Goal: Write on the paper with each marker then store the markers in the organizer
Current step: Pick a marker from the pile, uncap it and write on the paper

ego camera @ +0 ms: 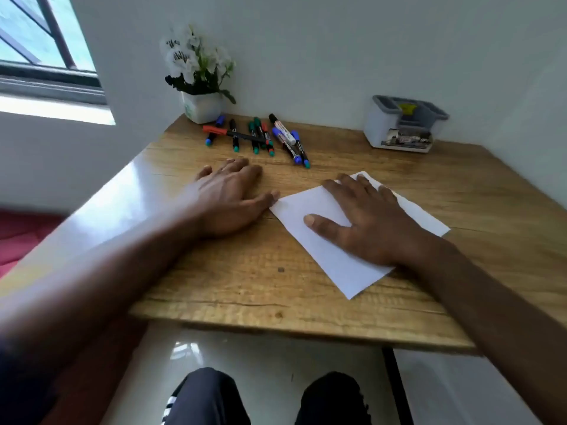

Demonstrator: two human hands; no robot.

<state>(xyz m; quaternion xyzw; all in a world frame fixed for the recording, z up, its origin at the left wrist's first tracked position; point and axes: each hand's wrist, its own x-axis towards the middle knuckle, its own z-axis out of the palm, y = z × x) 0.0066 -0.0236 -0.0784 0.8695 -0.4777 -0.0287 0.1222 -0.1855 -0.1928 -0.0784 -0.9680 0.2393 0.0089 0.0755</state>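
Note:
A white sheet of paper lies at an angle on the wooden table. My right hand rests flat on the paper with fingers spread. My left hand lies flat on the bare wood just left of the paper, its thumb tip touching the sheet's left corner. Several markers with blue, green, red and black caps lie in a loose group at the back of the table, beyond my left hand. A grey and white organizer stands at the back right against the wall.
A white pot of white flowers stands in the back left corner beside the markers. Walls close the table at the back and right. A window is at the upper left. My knees show below the table's front edge.

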